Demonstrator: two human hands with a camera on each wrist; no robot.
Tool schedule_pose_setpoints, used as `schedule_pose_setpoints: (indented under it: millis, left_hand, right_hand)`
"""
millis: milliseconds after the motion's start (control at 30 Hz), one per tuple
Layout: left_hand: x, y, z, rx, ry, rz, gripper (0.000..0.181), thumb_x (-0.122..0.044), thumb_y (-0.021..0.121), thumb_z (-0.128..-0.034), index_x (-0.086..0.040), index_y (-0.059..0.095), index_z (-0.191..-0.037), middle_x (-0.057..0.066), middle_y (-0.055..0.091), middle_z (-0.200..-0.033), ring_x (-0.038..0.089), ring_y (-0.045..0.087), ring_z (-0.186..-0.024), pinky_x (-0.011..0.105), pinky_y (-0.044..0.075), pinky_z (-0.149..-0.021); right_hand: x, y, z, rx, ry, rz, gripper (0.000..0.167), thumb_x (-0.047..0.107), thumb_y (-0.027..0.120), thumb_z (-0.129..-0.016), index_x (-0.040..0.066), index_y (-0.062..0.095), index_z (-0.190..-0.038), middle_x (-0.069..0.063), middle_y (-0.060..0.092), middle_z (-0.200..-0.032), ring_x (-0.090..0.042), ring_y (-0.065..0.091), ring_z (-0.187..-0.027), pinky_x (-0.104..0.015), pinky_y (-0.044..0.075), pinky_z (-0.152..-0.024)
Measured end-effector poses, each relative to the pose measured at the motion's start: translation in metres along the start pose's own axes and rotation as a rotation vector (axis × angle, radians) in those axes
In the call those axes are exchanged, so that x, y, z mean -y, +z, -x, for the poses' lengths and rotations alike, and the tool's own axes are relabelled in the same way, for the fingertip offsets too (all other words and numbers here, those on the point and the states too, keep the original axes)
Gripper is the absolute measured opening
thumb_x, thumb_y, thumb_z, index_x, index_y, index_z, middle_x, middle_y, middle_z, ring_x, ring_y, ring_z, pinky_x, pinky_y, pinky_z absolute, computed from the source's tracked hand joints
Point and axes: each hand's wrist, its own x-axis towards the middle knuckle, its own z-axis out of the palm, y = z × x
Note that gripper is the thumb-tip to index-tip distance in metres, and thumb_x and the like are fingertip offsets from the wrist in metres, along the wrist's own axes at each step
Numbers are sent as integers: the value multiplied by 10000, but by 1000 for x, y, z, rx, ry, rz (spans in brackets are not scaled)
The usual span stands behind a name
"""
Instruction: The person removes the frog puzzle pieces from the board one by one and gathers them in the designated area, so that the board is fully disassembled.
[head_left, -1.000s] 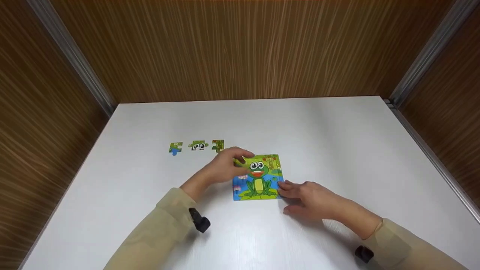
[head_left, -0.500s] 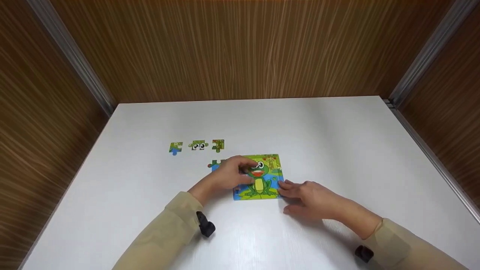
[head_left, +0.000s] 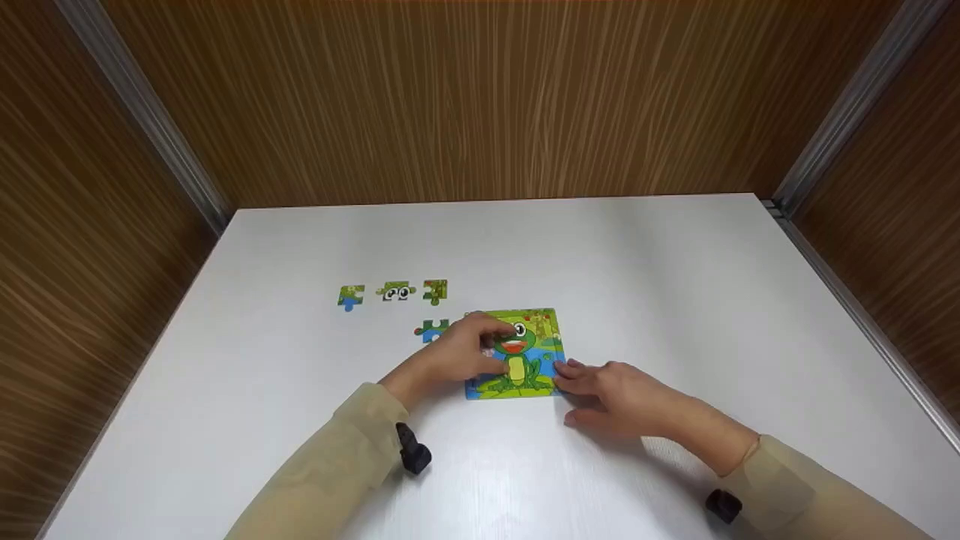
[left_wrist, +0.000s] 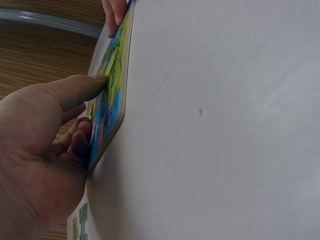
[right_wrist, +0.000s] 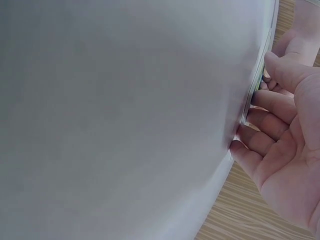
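A square frog puzzle board [head_left: 517,375] lies flat on the white table in the head view. My left hand [head_left: 461,351] is over its left half, thumb and fingers spread and touching the picture; whether a piece is between them is hidden. In the left wrist view the left thumb of the hand [left_wrist: 55,130] rests on the board's face [left_wrist: 119,75]. My right hand [head_left: 626,401] rests its fingertips on the board's lower right edge, fingers relaxed. In the right wrist view that hand [right_wrist: 285,135] touches the board's edge.
Three loose puzzle pieces lie in a row behind and left of the board: a green-blue one [head_left: 350,296], one with eyes [head_left: 396,292] and a green one [head_left: 436,291]. A blue piece [head_left: 433,331] lies beside my left hand. Wood-grain panels [head_left: 480,97] stand around the white table [head_left: 675,262].
My left hand has moved right and slightly down over the board, and the blue piece beside it has come into view. My right hand has stayed at the board's edge.
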Motion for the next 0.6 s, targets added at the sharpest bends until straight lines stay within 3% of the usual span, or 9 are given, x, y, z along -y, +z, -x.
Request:
schedule_pose_setpoints:
  millis: [233,600]
  left_hand:
    - [-2,-1,-1,11,1,-19,576,-161,825,-919,-68,641,-1457,53,623,-1252,194,528,-1001,350,476,-894]
    - [-4,-1,-1,26,-23,-54,587,-173,812,-926,-100,626,-1478,47,600,-1380,210,543,-1092,371,478,-995]
  right_hand:
    - [-1,0,-1,-2,0,-6,575,332,749,-1010,-6,618,-1456,-169,532,-1547,-336,533,-1408,-580,503,-1036]
    - [-2,1,-2,13,13,-7,590,326,761,-999,8,605,-1471,-154,517,-1562,-318,516,-1425,-570,494,-1058]
